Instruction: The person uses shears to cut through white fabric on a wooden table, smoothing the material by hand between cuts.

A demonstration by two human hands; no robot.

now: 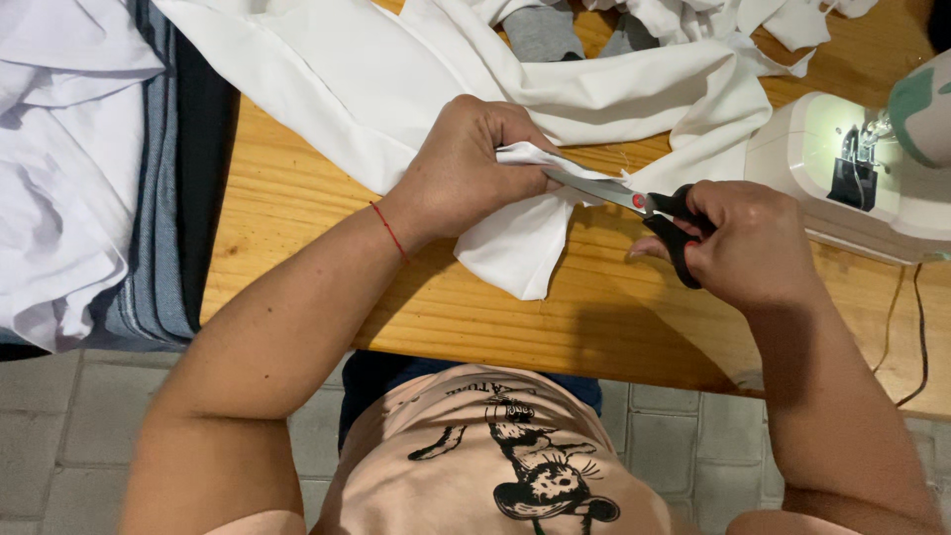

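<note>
Fabric trimming at the wooden table (297, 198)

Left hand (466, 168) gripped white fabric (515, 248) near the table's front edge; right hand (753, 243) closed around black-handled scissors (644, 208), blades meeting the cloth; sewing machine (852, 178) stood at the right edge.

We cannot see the scissors (634, 203) blade tips: they run under the left hand (466, 168) and the white fabric (515, 238) it pinches. The right hand (753, 243) covers most of the black handles. The sewing machine (852, 178) is cut off at the right edge, its needle area overexposed.
</note>
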